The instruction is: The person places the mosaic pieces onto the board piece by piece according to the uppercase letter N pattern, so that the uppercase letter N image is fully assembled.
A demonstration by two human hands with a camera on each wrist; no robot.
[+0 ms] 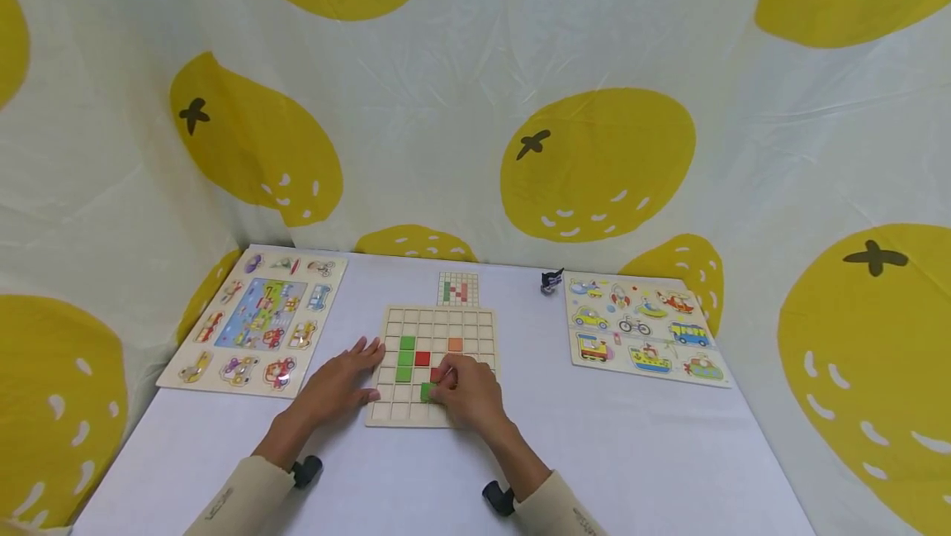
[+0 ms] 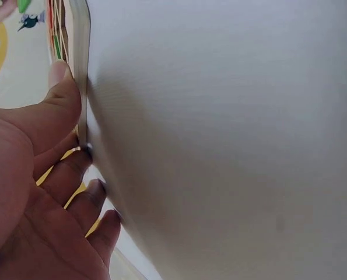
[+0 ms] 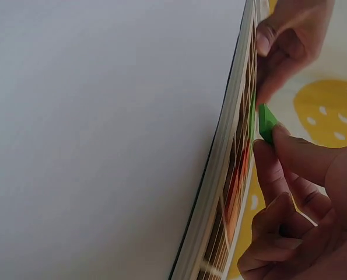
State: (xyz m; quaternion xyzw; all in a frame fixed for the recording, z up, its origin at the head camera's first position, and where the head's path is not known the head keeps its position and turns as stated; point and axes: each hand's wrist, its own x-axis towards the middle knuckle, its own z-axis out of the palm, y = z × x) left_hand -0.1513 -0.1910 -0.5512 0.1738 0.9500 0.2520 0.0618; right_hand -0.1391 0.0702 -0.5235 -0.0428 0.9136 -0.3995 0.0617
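My right hand (image 1: 470,391) pinches a green square tile (image 3: 266,124) between thumb and fingers, over the lower part of a wooden grid board (image 1: 422,318). My left hand (image 1: 338,381) rests along the board's left edge, fingers spread, with the thumb at the rim in the left wrist view. On the board stands a column of green tiles (image 1: 404,358). Beside it lies a red tile (image 1: 422,358), and an orange tile (image 1: 455,344) sits further right. Another red tile (image 1: 435,374) is partly hidden by my right fingers.
Just behind the board lies a small pattern card (image 1: 458,278) with coloured squares. A picture puzzle board (image 1: 167,377) lies at the left, a vehicle puzzle board (image 1: 627,276) at the right. A small dark figure (image 1: 551,281) stands near the back. Fruit-print cloth (image 1: 446,106) hangs behind the table.
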